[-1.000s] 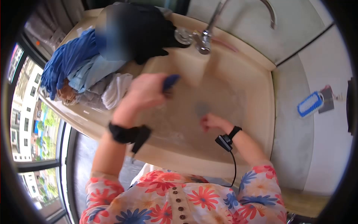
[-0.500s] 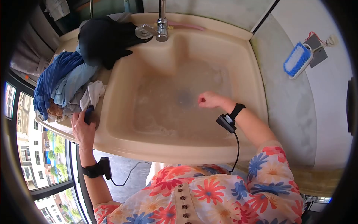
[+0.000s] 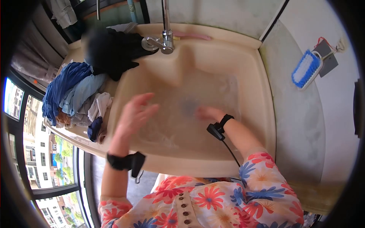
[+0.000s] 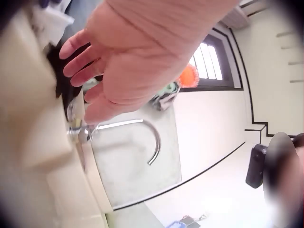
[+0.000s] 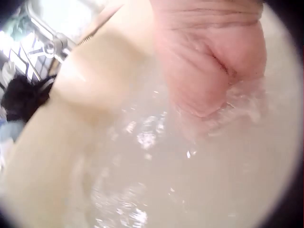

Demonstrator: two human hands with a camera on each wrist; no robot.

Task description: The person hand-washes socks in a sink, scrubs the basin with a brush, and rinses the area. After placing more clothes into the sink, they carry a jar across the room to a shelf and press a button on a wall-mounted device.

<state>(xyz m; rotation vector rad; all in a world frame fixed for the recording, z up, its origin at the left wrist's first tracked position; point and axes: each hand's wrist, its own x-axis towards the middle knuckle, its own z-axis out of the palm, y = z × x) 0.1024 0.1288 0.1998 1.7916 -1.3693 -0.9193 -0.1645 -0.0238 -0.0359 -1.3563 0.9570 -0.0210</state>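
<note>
My left hand [image 3: 136,114] hangs over the left part of the basin [image 3: 175,156], its fingers spread and nothing in them; the left wrist view also shows this hand [image 4: 135,61] with loose fingers. My right hand [image 3: 210,113] dips into the cloudy water [image 3: 167,129] near the middle. In the right wrist view the fingers of that hand [image 5: 211,66] are under the murky water, so their pose is hidden. A dark blue cloth [image 3: 95,130] lies at the near end of the clothes pile [image 3: 81,93], left of the basin.
A black garment [image 3: 114,51] lies at the back left beside the chrome tap [image 3: 167,42]. Behind the tap is a pink-handled brush [image 3: 194,35]. A blue and white brush [image 3: 306,69] hangs on the right wall. Windows [image 3: 42,152] stand at the left.
The left hand carried the dark blue cloth to the pile, let go of it and came back over the basin. The right hand has lowered into the water.
</note>
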